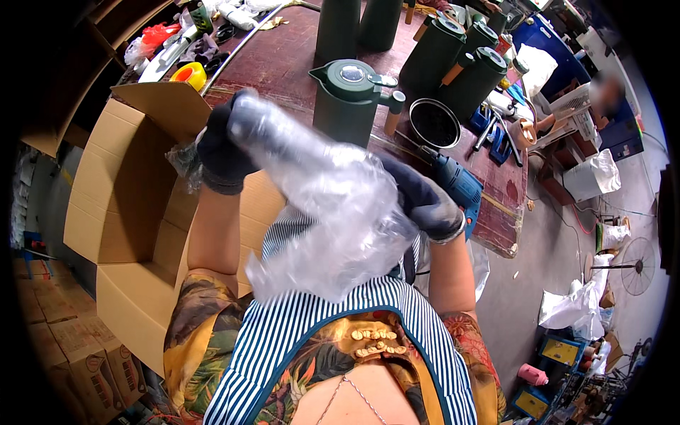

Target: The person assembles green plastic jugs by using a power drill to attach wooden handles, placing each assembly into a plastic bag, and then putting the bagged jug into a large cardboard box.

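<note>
Both gloved hands, left hand and right hand, grasp a clear plastic bag near the green jug; thin film may tear or slip.

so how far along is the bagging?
Done: nothing visibly packed; the inside of the cardboard box is hidden. In hand: left hand and right hand, both gloved, hold a clear plastic bag. Left: green jugs stand unbagged on the table.
</note>
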`<state>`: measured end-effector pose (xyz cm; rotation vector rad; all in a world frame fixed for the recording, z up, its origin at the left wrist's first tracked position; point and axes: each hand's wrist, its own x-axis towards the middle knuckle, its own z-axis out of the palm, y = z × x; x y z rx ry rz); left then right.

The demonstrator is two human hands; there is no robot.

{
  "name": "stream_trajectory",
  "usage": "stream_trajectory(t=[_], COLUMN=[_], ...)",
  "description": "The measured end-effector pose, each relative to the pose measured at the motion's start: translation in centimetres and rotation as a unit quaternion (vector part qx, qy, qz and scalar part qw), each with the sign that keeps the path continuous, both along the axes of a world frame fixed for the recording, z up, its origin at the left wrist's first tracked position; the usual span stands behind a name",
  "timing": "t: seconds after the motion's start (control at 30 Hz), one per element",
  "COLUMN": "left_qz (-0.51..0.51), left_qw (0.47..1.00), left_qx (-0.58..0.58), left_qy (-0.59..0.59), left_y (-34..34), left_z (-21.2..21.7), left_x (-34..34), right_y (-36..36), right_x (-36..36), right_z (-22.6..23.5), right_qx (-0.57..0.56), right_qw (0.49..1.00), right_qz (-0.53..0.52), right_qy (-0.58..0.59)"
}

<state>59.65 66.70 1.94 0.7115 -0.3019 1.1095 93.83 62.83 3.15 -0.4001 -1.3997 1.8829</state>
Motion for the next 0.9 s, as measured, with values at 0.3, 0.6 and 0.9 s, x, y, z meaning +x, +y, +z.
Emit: stream_trajectory(t=[0.3,0.6,0.9], left_qz=[0.422,0.377,0.295], left_qw=[0.771,0.291,0.864], left_qx=[0.102,0.19,-0.306], left_qy=[0.466,0.859,0.271], left_y=[13.9,10.9,10.1], left_z=[-9.0,-21.2,-23.4], left_x=[2.6,6.5,2.0], right_y=[10.5,10.3,8.8], right_x=[1.3,0.6,-3.1], right_z=[-4.5,-22.5,-19.8], right_qx=[-0.175,-0.265,-0.001], right_qw=[0.915,0.907,0.895], right_qz=[-0.15,-0.292,-0.387], right_qy=[0.331,0.147,-0.223])
